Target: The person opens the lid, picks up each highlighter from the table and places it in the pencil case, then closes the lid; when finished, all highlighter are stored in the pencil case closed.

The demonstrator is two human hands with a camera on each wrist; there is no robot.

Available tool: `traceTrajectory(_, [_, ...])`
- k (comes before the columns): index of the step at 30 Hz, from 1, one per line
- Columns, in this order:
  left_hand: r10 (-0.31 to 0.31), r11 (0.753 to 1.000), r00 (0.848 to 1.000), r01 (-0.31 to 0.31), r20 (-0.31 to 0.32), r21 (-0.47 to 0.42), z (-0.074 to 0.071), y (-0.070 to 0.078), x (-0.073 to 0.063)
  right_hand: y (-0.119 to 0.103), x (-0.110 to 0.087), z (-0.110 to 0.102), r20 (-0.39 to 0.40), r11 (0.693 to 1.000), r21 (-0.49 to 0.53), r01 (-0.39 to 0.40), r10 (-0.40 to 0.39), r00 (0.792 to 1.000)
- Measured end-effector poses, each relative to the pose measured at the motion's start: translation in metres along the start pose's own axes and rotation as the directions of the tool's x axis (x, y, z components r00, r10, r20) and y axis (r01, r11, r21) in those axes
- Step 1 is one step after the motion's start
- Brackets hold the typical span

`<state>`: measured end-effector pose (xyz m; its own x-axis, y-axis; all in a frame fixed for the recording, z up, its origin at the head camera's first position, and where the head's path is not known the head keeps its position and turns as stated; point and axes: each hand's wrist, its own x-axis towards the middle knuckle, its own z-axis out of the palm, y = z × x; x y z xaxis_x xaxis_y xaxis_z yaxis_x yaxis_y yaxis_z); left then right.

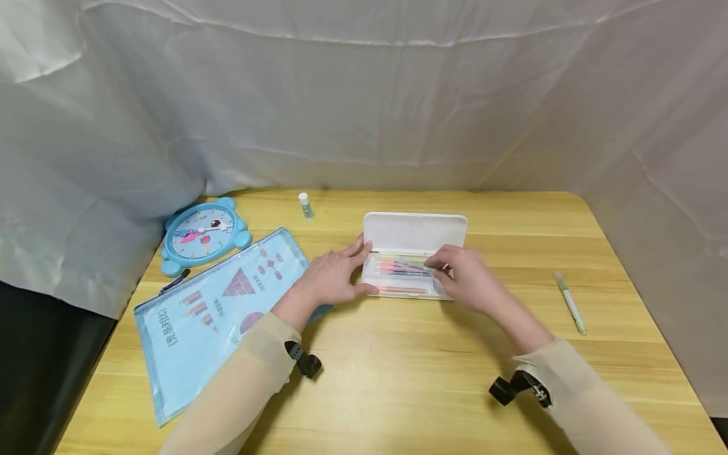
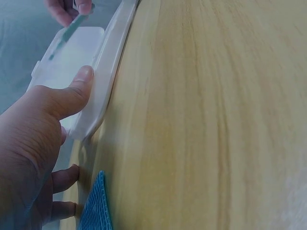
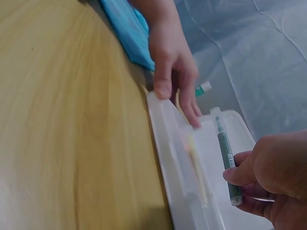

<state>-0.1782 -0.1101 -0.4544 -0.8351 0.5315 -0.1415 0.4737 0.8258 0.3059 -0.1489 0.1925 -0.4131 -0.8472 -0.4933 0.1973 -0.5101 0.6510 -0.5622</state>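
An open white pencil case [image 1: 415,232] lies on the table with its lid raised at the back. Several colourful pens [image 1: 398,265] lie inside it. My left hand [image 1: 332,275] holds the case's left end, thumb at the front corner and fingers toward the hinge side. Between thumb and fingers, my right hand [image 1: 469,278] pinches a green pen [image 3: 226,160] with a clear end, held over the case. In the left wrist view the same green pen [image 2: 69,33] shows against the white lid.
A blue zip pouch [image 1: 222,322] lies under my left forearm. Behind it sits a blue toy clock [image 1: 201,234]. A glue stick [image 1: 306,206] stands at the back, and a green-and-white pen [image 1: 570,303] lies at the right. Grey cloth [image 1: 364,101] hangs behind the table.
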Motion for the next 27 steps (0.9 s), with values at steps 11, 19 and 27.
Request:
traceTrajectory(11, [-0.009, 1.0, 1.0, 0.009, -0.001, 0.002, 0.0, 0.001, -0.001, -0.011, 0.012, 0.025, 0.078, 0.999, -0.046, 0.008, -0.005, 0.997])
traceTrajectory(19, [-0.013, 1.0, 1.0, 0.013, -0.001, 0.023, -0.002, 0.002, 0.001, -0.013, 0.013, 0.037, 0.135, 0.997, -0.08, 0.018, -0.007, 0.991])
traceTrajectory(27, [-0.018, 1.0, 1.0, 0.018, -0.002, 0.024, 0.0, 0.002, -0.001, -0.012, 0.012, 0.042, 0.174, 0.996, -0.082, 0.026, -0.012, 0.985])
